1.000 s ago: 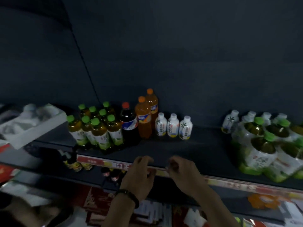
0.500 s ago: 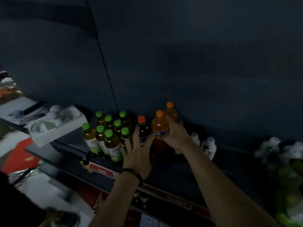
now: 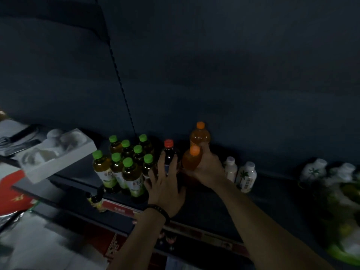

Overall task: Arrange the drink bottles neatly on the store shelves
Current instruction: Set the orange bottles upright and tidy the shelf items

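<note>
1. Gripping the front orange bottle, the right hand curls its fingers round it, low on the shelf.
2. Left hand: fingers straight and spread, tips against the cola bottle.
3. Rear orange bottle stands just behind; tea bottles left, white bottles right.

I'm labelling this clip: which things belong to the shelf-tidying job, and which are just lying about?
Job: front orange bottle in right hand; rear orange bottle; red-capped dark bottle behind left hand; green-capped bottles; white bottles.
Lying about: white tray; red packaging.
</note>
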`<state>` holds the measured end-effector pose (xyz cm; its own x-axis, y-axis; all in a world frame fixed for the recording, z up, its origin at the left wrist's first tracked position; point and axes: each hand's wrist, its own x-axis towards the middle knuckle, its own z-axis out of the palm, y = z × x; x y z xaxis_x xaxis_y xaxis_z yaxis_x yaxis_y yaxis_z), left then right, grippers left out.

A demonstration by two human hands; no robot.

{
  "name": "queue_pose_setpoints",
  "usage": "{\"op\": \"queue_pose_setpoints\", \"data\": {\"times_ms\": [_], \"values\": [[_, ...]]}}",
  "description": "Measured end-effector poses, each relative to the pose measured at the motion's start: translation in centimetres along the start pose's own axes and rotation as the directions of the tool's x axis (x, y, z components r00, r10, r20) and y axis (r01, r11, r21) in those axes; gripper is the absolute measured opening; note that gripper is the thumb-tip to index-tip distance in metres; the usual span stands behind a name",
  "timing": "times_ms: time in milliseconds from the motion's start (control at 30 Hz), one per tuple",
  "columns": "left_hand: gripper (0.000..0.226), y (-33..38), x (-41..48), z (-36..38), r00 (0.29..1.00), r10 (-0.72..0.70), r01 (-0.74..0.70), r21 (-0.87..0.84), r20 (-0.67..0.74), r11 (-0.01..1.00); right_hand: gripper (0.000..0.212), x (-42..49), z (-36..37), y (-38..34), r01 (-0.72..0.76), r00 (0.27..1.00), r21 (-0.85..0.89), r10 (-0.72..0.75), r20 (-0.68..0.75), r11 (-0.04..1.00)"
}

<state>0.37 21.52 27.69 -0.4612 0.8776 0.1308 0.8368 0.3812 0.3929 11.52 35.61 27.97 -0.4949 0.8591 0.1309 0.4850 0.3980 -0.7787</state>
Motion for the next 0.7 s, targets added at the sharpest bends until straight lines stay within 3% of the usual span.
{"op": "queue_pose_setpoints", "data": {"times_ms": [133,200,267,333,467,567,700], "values": [[0.091,-0.7,-0.9,0.2,0.986,0.069,-0.091,-0.146,-0.15,0.985,0.089,-1.7,-3.5,-0.5,-0.013,1.0,0.135,0.013,-0.001,0.991],[0.089,-1.0,-1.6,1.1,0.985,0.11,-0.145,-0.308,-0.13,0.94,0.075,-3.4,-5.6,-0.8,0.014,1.0,0.18,-0.01,-0.023,0.984],[0.089,-0.3,-2.5,1.6,0.986,0.158,-0.091,-0.623,0.052,0.777,0.066,-5.3,-7.6,-1.3,0.041,0.999,0.26,-0.037,-0.018,0.965],[0.078,1.3,-3.6,1.7,0.939,0.256,0.048,-0.823,0.23,0.566,0.061,-7.3,-9.2,-1.5,0.042,0.999,0.349,-0.047,0.006,0.936],[0.07,4.0,-4.8,2.8,0.85,0.424,0.137,-0.909,0.312,0.393,0.06,-12.0,-11.5,-1.1,-0.047,0.999,0.351,0.046,0.012,0.935],[0.072,5.6,-6.2,4.9,0.811,0.493,0.109,-0.91,0.314,0.399,0.059,-16.5,-12.4,0.2,-0.116,0.987,0.323,0.144,-0.064,0.939],[0.07,9.3,-10.3,7.2,0.807,0.496,0.15,-0.924,0.319,0.351,0.043,-22.9,-13.7,2.9,-0.192,0.938,0.331,0.272,-0.215,0.924]]}}
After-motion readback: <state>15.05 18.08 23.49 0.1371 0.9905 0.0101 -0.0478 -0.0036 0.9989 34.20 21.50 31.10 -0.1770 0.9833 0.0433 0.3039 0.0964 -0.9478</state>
